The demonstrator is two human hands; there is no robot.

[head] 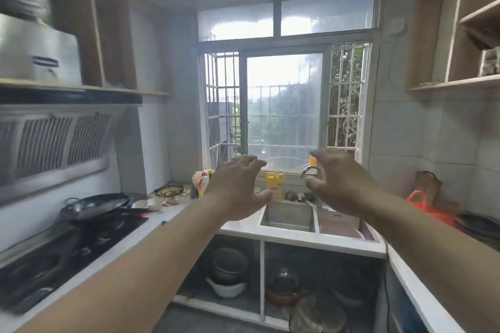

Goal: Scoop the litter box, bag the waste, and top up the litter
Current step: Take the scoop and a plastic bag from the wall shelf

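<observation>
Both hands were held out in front of me at chest height over the kitchen, the left hand (238, 186) and the right hand (343, 184) with fingers spread wide and loosely bent, holding nothing and touching nothing. No litter box, scoop, waste bag or litter sack showed anywhere in view, so I could not say where the task's thing sat, which way it pointed, or how its long axis ran; I judged the job had not really started. What lay ahead was a steel sink (286, 217) set into the white table (243, 228), a curved tap (311, 171) just behind my right hand, a yellow bottle (274, 184) on the sill, a wok (94, 205) on the hob to the left and an orange bag (430, 211) on the right. The risk I saw was reaching forward blind: the right hand could knock the tap or the bottle, and the view was blurred toward the edges, which would make any grab unreliable.
</observation>
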